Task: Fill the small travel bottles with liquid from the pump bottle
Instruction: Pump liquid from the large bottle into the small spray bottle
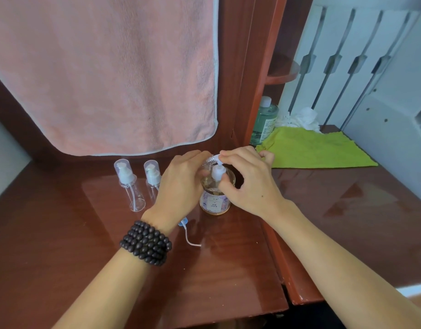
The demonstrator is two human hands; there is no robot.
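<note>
Travel bottles are the matter, and by my reading the filling is barely under way; nearest the viewer, just under the left wrist with its dark bead bracelet [146,243], lies a loose white pump head with its dip tube [189,233] on the wooden desk [62,269], which suggests one small bottle has been opened. Both forearms reach forward and converge over the pump bottle [215,200], which stands between the two hands on the desk. The left hand [181,186] curls in from the left, fingers bent toward the pump's spout; it seems to hold a small clear bottle [205,170] up to the nozzle, though the fingers hide most of it, so I cannot be sure. The right hand [249,184] arches over the white pump head [218,173], its fingertips pinching the top and thumb beside the collar, poised to press. Just left of the left hand stand two capped travel bottles [131,186], clear and apparently empty, so most of the filling remains. Beyond the right hand lie a green cloth [323,148] and a green liquid bottle [264,119]; above the hands hangs a pink towel [105,74].
</note>
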